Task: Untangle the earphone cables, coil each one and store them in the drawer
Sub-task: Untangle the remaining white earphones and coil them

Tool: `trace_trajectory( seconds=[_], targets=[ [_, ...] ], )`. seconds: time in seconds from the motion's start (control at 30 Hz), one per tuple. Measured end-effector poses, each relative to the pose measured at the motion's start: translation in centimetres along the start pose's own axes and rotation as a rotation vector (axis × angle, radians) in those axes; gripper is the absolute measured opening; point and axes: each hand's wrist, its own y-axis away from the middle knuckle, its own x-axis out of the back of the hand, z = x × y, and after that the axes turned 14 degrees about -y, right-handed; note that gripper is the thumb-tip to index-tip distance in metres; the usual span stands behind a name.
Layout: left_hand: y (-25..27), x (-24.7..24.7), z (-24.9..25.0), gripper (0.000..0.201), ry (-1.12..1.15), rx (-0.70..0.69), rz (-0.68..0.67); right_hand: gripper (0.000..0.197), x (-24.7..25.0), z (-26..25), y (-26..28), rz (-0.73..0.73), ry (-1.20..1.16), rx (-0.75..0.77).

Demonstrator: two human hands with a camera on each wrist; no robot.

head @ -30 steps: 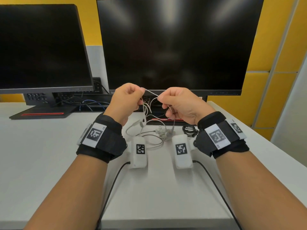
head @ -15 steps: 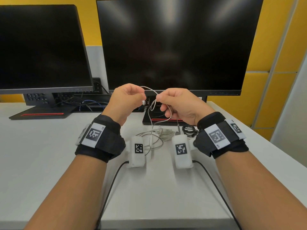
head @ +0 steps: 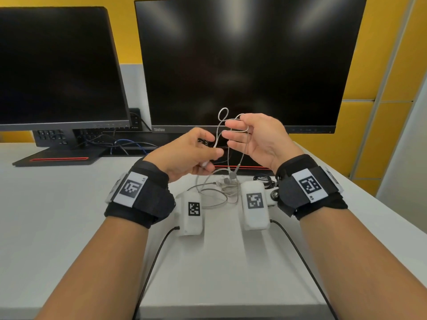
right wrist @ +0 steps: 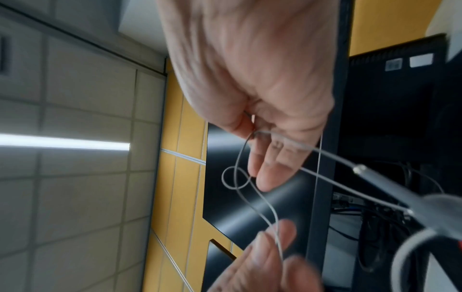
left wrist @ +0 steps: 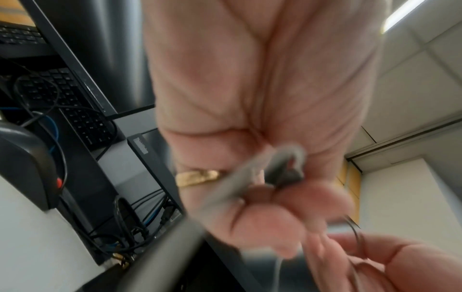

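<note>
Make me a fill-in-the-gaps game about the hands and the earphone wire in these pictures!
1. The white earphone cable is held up by ____ hands.
2. Above the right hand, the cable curls into a small ____.
3. Both monitors behind the hands have ____ screens.
4. The rest of the white cable lies on the ____, between the wrists.

Missing words: two; loop; black; table

Matt white tabletop (head: pixel 57 215) is lying smooth; glossy black monitor screen (head: pixel 249 65) is reflecting light; black cloth wrist straps (head: pixel 147 202) are looking soft
</note>
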Motion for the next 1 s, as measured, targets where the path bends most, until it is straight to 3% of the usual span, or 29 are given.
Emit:
trace_trajectory(
  seconds=[0.1, 0.23, 0.3, 0.37, 0.43, 0.5, 0.6, 0.67, 0.83, 0.93, 1.0],
  targets=[
    [-0.2, 0.6, -0.4, 0.012, -0.074, -0.036, 0.098, 0.014, -0.1, -0.5, -0.2, 0.128, 0.169, -0.019],
    [-0.5, 0.9, -0.1, 0.014, 0.056, -0.192, 0.39, 0.011, -0.8, -0.5, -0.2, 0.24, 0.533, -0.296],
    [-0.6, 0.8, 0.0, 0.015, 0.029, -0.234, 0.47, 0.024, -0.5, -0.1, -0.3, 0.178, 0.804, -0.155],
    [-0.8, 0.4, -0.2, 0.016, -0.079, -0.256, 0.486, 0.036, -1.3, -0.3, 0.2, 0.103, 0.908, -0.042],
    [-0.9, 0.1, -0.2, 0.014, -0.185, -0.28, 0.469, 0.041, -2.3, -0.7, 0.4, 0.043, 0.885, -0.093],
    [-0.8, -0.2, -0.1, 0.012, -0.221, -0.312, 0.453, 0.044, -2.1, -0.3, 0.6, -0.151, 0.709, -0.068],
    [-0.9, 0.0, -0.3, 0.014, -0.212, -0.346, 0.554, 0.026, -0.8, 0.6, 1.3, -0.323, 0.62, 0.016],
    [-1.4, 0.7, -0.7, 0.015, -0.147, -0.314, 0.712, 0.019, -0.4, 0.7, 1.0, -0.29, 0.679, 0.062],
    [-2.1, 1.9, -1.2, 0.015, 0.249, -0.137, 0.985, 0.03, -0.4, 0.2, 0.7, -0.197, 0.644, 0.085],
    [-2.0, 2.1, -1.1, 0.015, 0.39, -0.076, 1.051, 0.03, -0.4, -0.1, 0.7, -0.171, 0.572, 0.088],
    [-2.0, 2.1, -1.3, 0.015, 0.335, -0.049, 1.015, 0.028, -0.4, 0.0, 0.5, -0.152, 0.49, 0.104]
  ],
)
